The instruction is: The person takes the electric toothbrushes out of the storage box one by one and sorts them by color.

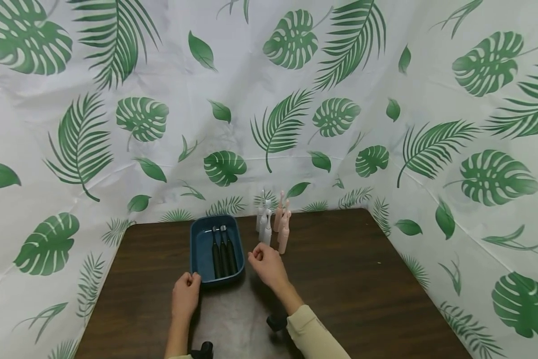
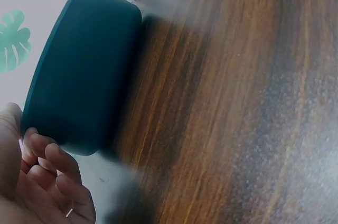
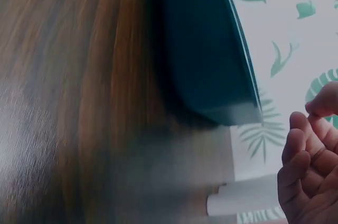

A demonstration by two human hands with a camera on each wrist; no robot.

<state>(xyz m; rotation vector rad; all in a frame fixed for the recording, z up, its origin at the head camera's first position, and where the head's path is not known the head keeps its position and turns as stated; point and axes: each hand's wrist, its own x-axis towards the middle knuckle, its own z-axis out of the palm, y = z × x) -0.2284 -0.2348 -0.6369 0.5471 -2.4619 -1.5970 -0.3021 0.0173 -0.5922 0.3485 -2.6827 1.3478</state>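
A dark blue rectangular tray sits on the table with three black electric toothbrushes lying side by side in it, heads toward the far end. My left hand pinches the tray's near-left corner; in the left wrist view, thumb and fingers meet around the rim. Just right of the tray, my right hand hovers with loosely curled fingers, thumb close to the index fingertip, nothing held. Past it stand upright white electric toothbrushes and pink electric toothbrushes. The right wrist view shows a white toothbrush base below the hand.
The dark wooden table reaches back to a white leaf-print cloth hung behind and at the sides. Black wrist mounts sit at both of my wrists. A shiny glare patch lies on the table before the tray.
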